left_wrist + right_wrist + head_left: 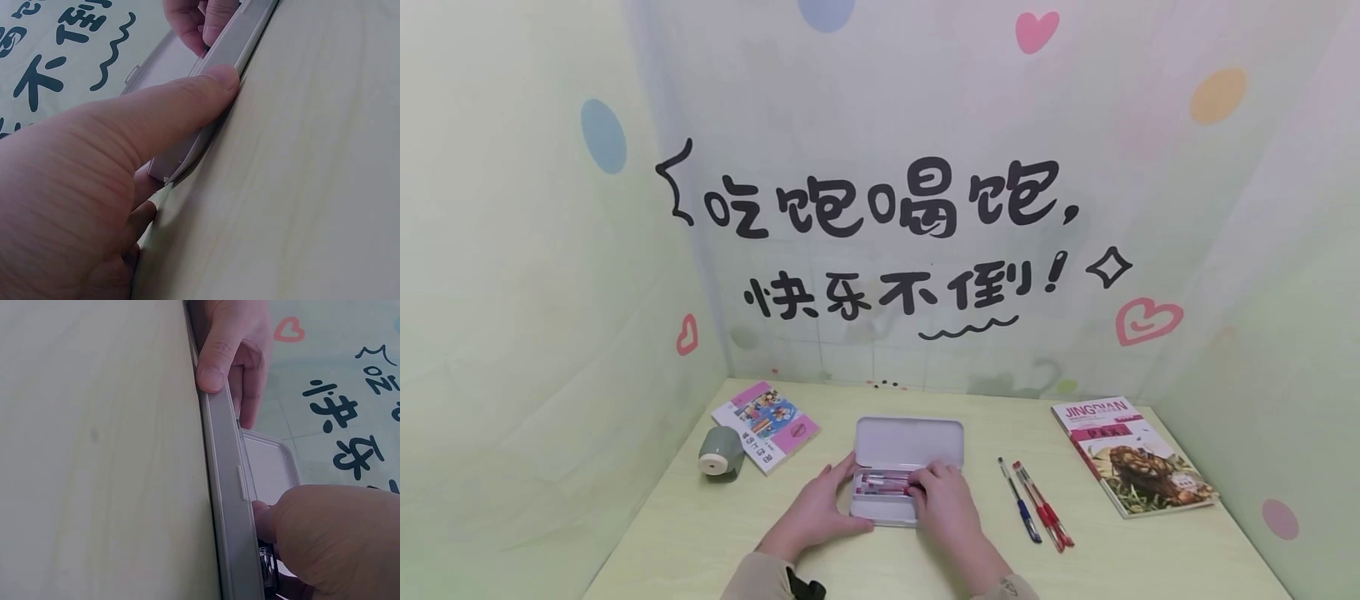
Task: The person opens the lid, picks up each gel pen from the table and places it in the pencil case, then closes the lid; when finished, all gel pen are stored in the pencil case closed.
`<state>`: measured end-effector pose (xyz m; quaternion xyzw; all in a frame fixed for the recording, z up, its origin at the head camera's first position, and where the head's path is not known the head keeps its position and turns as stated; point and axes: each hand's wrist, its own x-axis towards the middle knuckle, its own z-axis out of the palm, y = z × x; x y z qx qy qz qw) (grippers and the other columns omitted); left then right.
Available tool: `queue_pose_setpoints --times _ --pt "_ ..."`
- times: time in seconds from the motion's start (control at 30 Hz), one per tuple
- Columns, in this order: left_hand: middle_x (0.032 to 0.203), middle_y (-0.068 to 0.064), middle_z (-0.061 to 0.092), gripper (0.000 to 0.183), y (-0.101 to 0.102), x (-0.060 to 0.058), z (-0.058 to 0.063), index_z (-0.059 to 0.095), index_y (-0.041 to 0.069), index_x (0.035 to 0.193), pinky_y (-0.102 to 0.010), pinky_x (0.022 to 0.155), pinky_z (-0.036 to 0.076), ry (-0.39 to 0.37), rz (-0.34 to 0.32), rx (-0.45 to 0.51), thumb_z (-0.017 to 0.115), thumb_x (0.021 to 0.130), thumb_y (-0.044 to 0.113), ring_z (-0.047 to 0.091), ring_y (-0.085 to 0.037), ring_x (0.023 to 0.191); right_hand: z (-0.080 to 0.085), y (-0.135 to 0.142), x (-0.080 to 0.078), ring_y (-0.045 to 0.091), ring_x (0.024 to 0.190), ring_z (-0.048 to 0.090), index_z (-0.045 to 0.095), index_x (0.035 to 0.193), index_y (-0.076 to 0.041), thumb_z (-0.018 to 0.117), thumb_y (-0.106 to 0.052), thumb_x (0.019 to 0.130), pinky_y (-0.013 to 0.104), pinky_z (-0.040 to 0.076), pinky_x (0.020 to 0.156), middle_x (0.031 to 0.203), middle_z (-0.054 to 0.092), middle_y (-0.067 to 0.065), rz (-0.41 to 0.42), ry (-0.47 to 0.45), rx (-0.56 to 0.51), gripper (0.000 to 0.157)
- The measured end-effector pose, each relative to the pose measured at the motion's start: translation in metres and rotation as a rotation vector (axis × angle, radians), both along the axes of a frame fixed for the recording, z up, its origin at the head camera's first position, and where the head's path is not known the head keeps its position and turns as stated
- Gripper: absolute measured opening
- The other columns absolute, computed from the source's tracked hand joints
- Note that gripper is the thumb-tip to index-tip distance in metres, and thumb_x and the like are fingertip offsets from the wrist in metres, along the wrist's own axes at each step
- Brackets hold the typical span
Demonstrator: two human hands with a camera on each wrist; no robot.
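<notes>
A pale metal pencil case [886, 510] lies on the table with its lid [910, 442] tipped back. Several pens with red parts [883, 481] lie inside, side by side. My left hand [822, 514] grips the case's left end, with the thumb [219, 78] on its front wall and the fingers round the side. Over the right half of the case, my right hand [949, 507] pinches the right end of a pen; a dark pen end [267, 565] shows under its fingers. Much of that pen is hidden by the hand.
To the right lie a blue pen [1021, 504] and two red pens [1043, 508]. A magazine [1138, 462] is at the far right. At the left stand a grey-green pencil sharpener [722, 450] and a pink-and-white booklet [771, 421]. Walls [880, 358] enclose the table's back and sides.
</notes>
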<state>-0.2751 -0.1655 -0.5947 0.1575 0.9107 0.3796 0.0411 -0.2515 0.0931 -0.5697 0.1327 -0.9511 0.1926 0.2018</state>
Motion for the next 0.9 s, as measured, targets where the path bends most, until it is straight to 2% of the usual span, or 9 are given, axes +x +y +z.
queue_pose_setpoints --times 0.37,0.67,0.9 --pt "0.17 0.001 0.054 0.133 0.0 0.0 0.002 0.029 0.022 0.176 -0.082 0.127 0.031 -0.002 0.002 -0.001 0.097 0.07 0.063 0.034 -0.062 0.16 0.004 -0.002 0.001 0.018 0.093 0.06 0.084 0.103 -0.02 0.082 -0.022 0.096 0.041 0.057 0.087 0.098 0.071 -0.003 -0.026 -0.071 0.005 0.007" --pt "0.171 0.001 0.053 0.132 -0.001 0.0 0.002 0.03 0.02 0.176 -0.081 0.128 0.03 -0.016 0.006 0.0 0.097 0.07 0.064 0.033 -0.061 0.161 0.005 -0.001 0.003 0.018 0.092 0.061 0.083 0.101 -0.019 0.084 -0.017 0.094 0.041 0.059 0.085 0.098 0.07 -0.003 -0.02 -0.038 -0.045 0.007" --pt "0.172 0.002 0.052 0.133 -0.001 0.0 0.001 0.03 0.021 0.176 -0.081 0.129 0.029 -0.031 0.015 0.007 0.097 0.07 0.064 0.031 -0.059 0.163 0.001 0.007 0.002 0.019 0.095 0.064 0.083 0.101 -0.018 0.083 -0.015 0.095 0.044 0.061 0.088 0.097 0.07 -0.003 -0.022 -0.016 -0.104 0.008"
